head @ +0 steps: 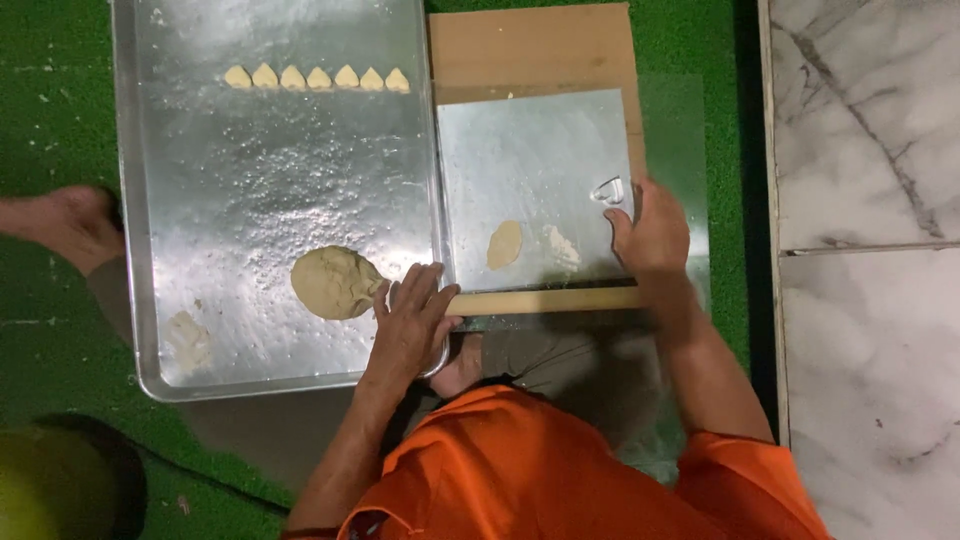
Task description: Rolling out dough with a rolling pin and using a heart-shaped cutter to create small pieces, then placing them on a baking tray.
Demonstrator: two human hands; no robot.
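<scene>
My left hand [410,320] rests on the near right corner of a large metal tray [140,300], fingers spread, touching the edge of a lump of tan dough [335,283]. My right hand [652,232] lies on the right edge of a shiny metal sheet [530,160] and touches a small clear heart-shaped cutter [609,190]. A flattened oval piece of dough [505,244] and some crumbs [562,245] lie on that sheet. A row of several small cut dough shapes [316,78] sits at the tray's far end.
The metal sheet lies on a wooden board [530,45]. A dough scrap [188,338] sits in the tray's near left corner. Green turf [50,130] surrounds everything; marble flooring [860,200] runs along the right. A bare foot [70,225] is at left.
</scene>
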